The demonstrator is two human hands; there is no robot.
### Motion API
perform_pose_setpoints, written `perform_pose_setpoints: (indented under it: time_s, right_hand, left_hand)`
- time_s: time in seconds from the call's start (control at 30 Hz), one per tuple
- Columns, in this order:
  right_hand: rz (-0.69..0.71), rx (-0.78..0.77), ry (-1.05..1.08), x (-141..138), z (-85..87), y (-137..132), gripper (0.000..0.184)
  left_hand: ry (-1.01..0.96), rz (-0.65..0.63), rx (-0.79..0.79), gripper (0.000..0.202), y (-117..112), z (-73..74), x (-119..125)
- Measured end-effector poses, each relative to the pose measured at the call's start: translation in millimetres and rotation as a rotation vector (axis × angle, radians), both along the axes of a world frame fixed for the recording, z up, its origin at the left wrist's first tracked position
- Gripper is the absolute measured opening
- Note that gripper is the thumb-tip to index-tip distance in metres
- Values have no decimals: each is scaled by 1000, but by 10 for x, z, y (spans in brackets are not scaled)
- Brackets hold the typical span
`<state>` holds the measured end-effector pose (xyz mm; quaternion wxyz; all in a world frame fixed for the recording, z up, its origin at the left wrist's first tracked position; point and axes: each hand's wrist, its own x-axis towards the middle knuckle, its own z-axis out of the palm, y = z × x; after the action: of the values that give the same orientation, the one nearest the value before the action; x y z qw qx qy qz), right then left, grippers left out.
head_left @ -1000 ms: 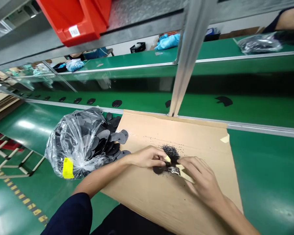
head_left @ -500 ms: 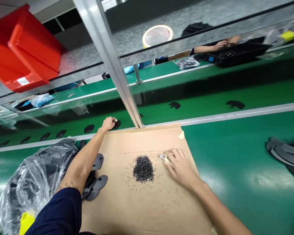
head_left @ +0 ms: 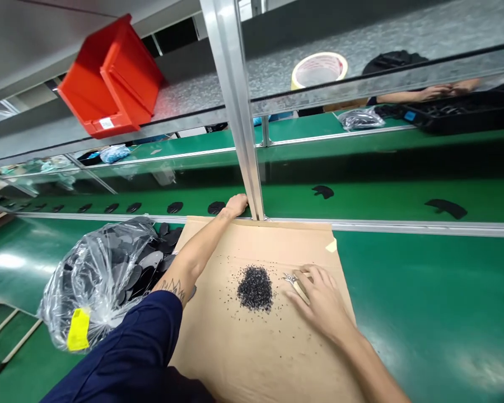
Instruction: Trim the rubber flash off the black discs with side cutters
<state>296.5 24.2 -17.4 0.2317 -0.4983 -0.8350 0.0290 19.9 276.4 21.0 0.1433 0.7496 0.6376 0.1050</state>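
- Pliers (head_left: pixel 294 283): a small hand tool with a bright metal head and cream handles, located over the right part of the cardboard sheet (head_left: pixel 218 347), beside the heap of black bits (head_left: pixel 255 288).
- Right hand (head_left: pixel 319 296): its grip is narrow, loosely holding the pliers by the handles, fingers curved above them.
- Left hand (head_left: pixel 237 205): stretched across to the green belt (head_left: pixel 373 207), just left of the metal post (head_left: pixel 235 112); whether its grip holds anything cannot be told.
- Black pieces (head_left: pixel 175 207): flat, dark and matt; those left of the post look rounded, those right of it resemble notched fans.
- Counts: one pair of pliers, one heap, one cardboard sheet, one plastic bag (head_left: pixel 88 280) of dark discs; two black pieces right of the post, at least six left of it, the farthest too small to count.
- Orientation: the pliers' head points leftward and away from the person; the long axis runs obliquely, handles toward the right palm.
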Motion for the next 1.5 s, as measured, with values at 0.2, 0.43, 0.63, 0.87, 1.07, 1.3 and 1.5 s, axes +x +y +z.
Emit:
perform_pose_setpoints:
  time_s: [0.2,0.43,0.63,0.87,1.07,1.3,1.5]
  right_hand:
    - [-9,27,22,-11,-1,23,41]
    - [41,-44,329,-143,119,-35,37]
    - [296,-764,763,-741,438,-269,58]
    - [157,-987,830,-1006,509,-268,41]
    - [79,-918,872,-1068,487,-175,42]
    - [84,-948,919,-1180,473,-155,41]
    - [50,-963,1002,-1118,373,-163,40]
  left_hand:
    - [-208,17,149,32,-283,245,-457]
    - [-625,-45,220,22,-1036,408,-799]
    - [-873,-365,24,22,-2580,88,-407]
    - [-360,-192,224,14,-3046,63,-900]
    - [309,118,-70,11,-2934,84,-1487]
    - [310,116,-99,14,-2825,37,-1312]
    - [286,120,-93,14,-2710,44,-1324]
